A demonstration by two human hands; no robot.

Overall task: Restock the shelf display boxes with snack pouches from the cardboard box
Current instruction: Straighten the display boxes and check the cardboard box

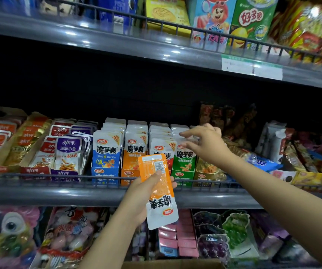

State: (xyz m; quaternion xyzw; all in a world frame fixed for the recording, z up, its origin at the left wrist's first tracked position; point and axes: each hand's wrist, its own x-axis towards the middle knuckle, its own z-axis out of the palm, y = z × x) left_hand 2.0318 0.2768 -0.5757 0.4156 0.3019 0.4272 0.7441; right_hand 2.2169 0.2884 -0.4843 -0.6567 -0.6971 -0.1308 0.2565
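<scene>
The left hand (146, 193) has its grip curled round an orange snack pouch (158, 189), held in front of the shelf rail (59, 178) just below the orange display box (130, 172), seemingly kept ready for slotting in. The pouch stands nearly upright and upside down, its long axis vertical, orange end up, white end down, back facing us. The right hand (202, 143), fingers spread and holding nothing, reaches over the green row of pouches (184, 152), probably to make room.

Blue pouch (107, 147) reads "魔芋爽" and "20%".
</scene>
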